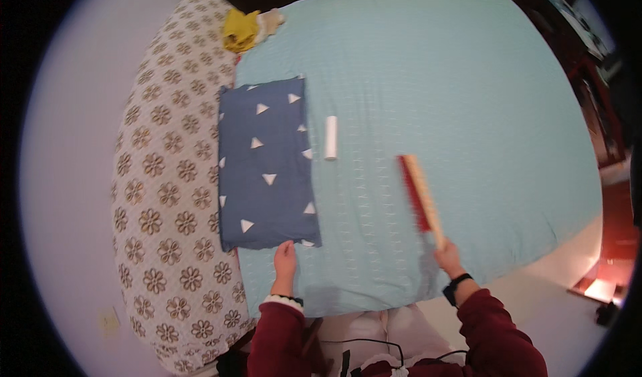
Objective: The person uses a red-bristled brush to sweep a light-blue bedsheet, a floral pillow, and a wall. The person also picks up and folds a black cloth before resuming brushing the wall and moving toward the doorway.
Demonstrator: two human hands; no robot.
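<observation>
My right hand (450,260) grips the handle of a bed brush (420,190) with a pale wooden back and red bristles. The brush is held over the light blue bed sheet (468,96), its head slanting away to the upper left. At the near edge of a dark blue pillow (267,169) with white triangles, my left hand (285,256) is closed, its fingers on the pillow's edge. The pillow lies flat on the left part of the bed. Between pillow and brush, a short white cylinder (331,137) lies on the sheet.
A flower-patterned padded headboard (160,163) runs along the left side of the bed. Near its far end lie a yellow cloth (241,30) and a beige item (269,24). Dark wooden furniture (595,109) stands beyond the right edge, and a lit lamp (602,289) glows low at right.
</observation>
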